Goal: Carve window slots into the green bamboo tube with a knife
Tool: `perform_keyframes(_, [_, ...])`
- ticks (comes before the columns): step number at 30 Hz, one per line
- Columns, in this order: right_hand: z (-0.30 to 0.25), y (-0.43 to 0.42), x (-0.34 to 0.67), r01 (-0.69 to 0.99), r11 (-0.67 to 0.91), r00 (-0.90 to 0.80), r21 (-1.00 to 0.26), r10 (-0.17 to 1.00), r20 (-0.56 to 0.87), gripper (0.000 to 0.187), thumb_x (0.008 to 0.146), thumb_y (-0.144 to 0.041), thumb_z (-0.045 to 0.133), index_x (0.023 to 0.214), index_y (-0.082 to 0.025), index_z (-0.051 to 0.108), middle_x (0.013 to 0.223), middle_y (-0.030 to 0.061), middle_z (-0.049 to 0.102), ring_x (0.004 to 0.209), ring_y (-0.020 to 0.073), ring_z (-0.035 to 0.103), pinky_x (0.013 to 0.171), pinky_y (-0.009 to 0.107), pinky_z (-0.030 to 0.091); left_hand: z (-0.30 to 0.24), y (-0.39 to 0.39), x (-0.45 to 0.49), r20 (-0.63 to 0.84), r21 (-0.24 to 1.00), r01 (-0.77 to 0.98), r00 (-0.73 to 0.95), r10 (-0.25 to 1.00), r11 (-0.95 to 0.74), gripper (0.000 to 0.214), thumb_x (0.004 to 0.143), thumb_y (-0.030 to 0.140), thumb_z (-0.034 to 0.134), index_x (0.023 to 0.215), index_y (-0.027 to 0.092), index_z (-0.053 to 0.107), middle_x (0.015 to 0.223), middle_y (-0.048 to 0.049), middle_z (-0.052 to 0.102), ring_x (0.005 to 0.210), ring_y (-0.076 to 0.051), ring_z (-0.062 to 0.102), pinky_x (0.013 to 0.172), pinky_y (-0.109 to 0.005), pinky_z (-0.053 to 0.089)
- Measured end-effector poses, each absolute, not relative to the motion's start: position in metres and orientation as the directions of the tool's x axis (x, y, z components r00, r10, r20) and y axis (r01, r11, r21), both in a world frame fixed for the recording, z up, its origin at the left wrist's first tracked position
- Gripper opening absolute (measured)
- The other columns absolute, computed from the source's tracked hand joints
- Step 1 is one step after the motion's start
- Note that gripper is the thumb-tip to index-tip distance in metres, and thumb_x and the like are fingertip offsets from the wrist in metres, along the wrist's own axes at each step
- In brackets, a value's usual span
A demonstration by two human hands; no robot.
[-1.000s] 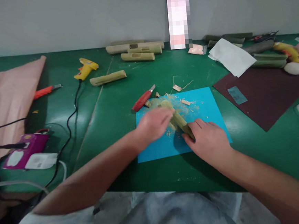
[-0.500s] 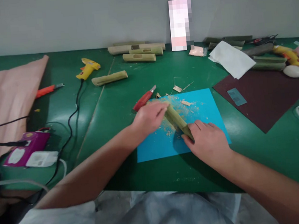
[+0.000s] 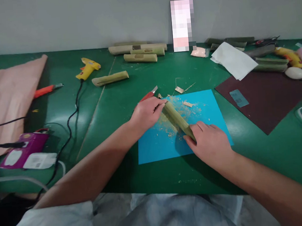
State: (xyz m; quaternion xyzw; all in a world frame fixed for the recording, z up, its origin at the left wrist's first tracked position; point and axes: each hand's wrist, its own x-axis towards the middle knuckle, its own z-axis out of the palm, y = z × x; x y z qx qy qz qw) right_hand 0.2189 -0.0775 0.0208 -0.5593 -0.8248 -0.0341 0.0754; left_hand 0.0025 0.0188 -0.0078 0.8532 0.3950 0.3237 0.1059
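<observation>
A: Where is the bamboo piece [image 3: 179, 117]?

B: Over the blue sheet [image 3: 156, 149], between the two hands. Whether it's laid flat or slightly lifted can't be told.

A: How far along?

B: Some material looks to be taken off already: fine dust [image 3: 170, 134] is spread on the sheet, and a pale chip [image 3: 187, 104] is left just right of the far half. Windows are cut in some of the tubes [image 3: 140, 59] lined up near the wall; none can be made out on this one. How much is left can't be judged from here. The red knife [image 3: 147, 96] is set down, its handle partly covered by the left hand [image 3: 147, 114].

A: Grip?

B: Near end is wrapped by the right hand [image 3: 210, 139], fingers closed over the top. At the far end the left fingers are bunched; whether anything small is pinched there can't be told.

A: Which way is it pointed?

B: Long axis is set diagonally across the sheet: near end lower right, far end upper left, aimed away from the body. Not squared to any sheet edge.
</observation>
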Motion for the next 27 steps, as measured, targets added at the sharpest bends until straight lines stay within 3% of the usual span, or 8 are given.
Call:
perform_keyframes(5, [0.018, -0.078, 0.219, 0.927, 0.373, -0.364, -0.027, 0.917, 0.165, 0.022, 0.092, -0.036, 0.054, 0.086, -0.018, 0.064, 0.078, 0.0046, 0.065, 0.065, 0.0178, 0.056, 0.064, 0.033, 0.028, -0.011, 0.017, 0.004, 0.453, 0.421, 0.542, 0.568, 0.687, -0.727, 0.025, 0.099, 0.022, 0.047, 0.109, 0.015, 0.069, 0.102, -0.0083, 0.074, 0.096, -0.018, 0.071, 0.088, -0.032, 0.058])
perform_keyframes(8, [0.017, -0.078, 0.219, 0.929, 0.371, -0.362, -0.016, 0.914, 0.182, 0.023, 0.092, -0.037, 0.054, 0.086, -0.017, 0.064, 0.078, 0.0045, 0.065, 0.065, 0.0177, 0.056, 0.064, 0.033, 0.028, -0.012, 0.016, 0.005, 0.488, 0.422, 0.579, 0.504, 0.713, -0.698, 0.024, 0.098, 0.024, 0.048, 0.104, 0.016, 0.07, 0.101, -0.0082, 0.074, 0.097, -0.019, 0.071, 0.09, -0.034, 0.057])
perform_keyframes(12, [0.018, -0.078, 0.219, 0.923, 0.385, -0.378, -0.006, 0.909, 0.174, 0.02, 0.091, -0.037, 0.057, 0.084, -0.018, 0.064, 0.076, 0.0032, 0.064, 0.065, 0.0181, 0.057, 0.064, 0.034, 0.028, -0.009, 0.013, 0.007, 0.383, 0.426, 0.558, 0.602, 0.701, -0.712, 0.025, 0.099, 0.024, 0.047, 0.108, 0.017, 0.069, 0.1, -0.0076, 0.074, 0.095, -0.02, 0.071, 0.084, -0.034, 0.058])
perform_keyframes(16, [0.02, -0.078, 0.219, 0.927, 0.375, -0.368, -0.006, 0.914, 0.172, 0.021, 0.091, -0.037, 0.057, 0.087, -0.018, 0.064, 0.079, 0.0035, 0.065, 0.067, 0.0187, 0.058, 0.064, 0.034, 0.029, -0.007, 0.009, 0.01, 0.432, 0.448, 0.588, 0.518, 0.739, -0.674, 0.025, 0.099, 0.025, 0.047, 0.104, 0.016, 0.07, 0.103, -0.008, 0.074, 0.097, -0.02, 0.07, 0.089, -0.034, 0.056])
perform_keyframes(20, [0.019, -0.077, 0.219, 0.925, 0.379, -0.373, -0.008, 0.915, 0.154, 0.019, 0.091, -0.037, 0.058, 0.086, -0.019, 0.064, 0.079, 0.003, 0.064, 0.066, 0.019, 0.058, 0.064, 0.034, 0.029, -0.008, 0.011, 0.011, 0.337, 0.413, 0.567, 0.632, 0.698, -0.713, 0.027, 0.1, 0.026, 0.045, 0.109, 0.017, 0.069, 0.097, -0.0067, 0.074, 0.09, -0.018, 0.07, 0.08, -0.03, 0.058])
perform_keyframes(24, [0.018, -0.076, 0.22, 0.929, 0.369, -0.363, -0.001, 0.913, 0.187, 0.021, 0.091, -0.038, 0.058, 0.085, -0.018, 0.064, 0.078, 0.0034, 0.064, 0.066, 0.0189, 0.058, 0.064, 0.034, 0.029, -0.01, 0.017, 0.006, 0.471, 0.405, 0.631, 0.476, 0.743, -0.661, 0.025, 0.098, 0.027, 0.048, 0.102, 0.014, 0.07, 0.098, -0.0093, 0.074, 0.093, -0.02, 0.07, 0.086, -0.034, 0.057])
perform_keyframes(27, [0.017, -0.076, 0.22, 0.925, 0.38, -0.374, 0.004, 0.908, 0.186, 0.02, 0.09, -0.037, 0.06, 0.083, -0.019, 0.063, 0.076, 0.0028, 0.063, 0.064, 0.0185, 0.057, 0.063, 0.034, 0.029, -0.01, 0.011, 0.007, 0.404, 0.359, 0.599, 0.592, 0.697, -0.716, 0.026, 0.099, 0.024, 0.046, 0.108, 0.014, 0.069, 0.096, -0.0094, 0.073, 0.091, -0.021, 0.07, 0.08, -0.033, 0.058])
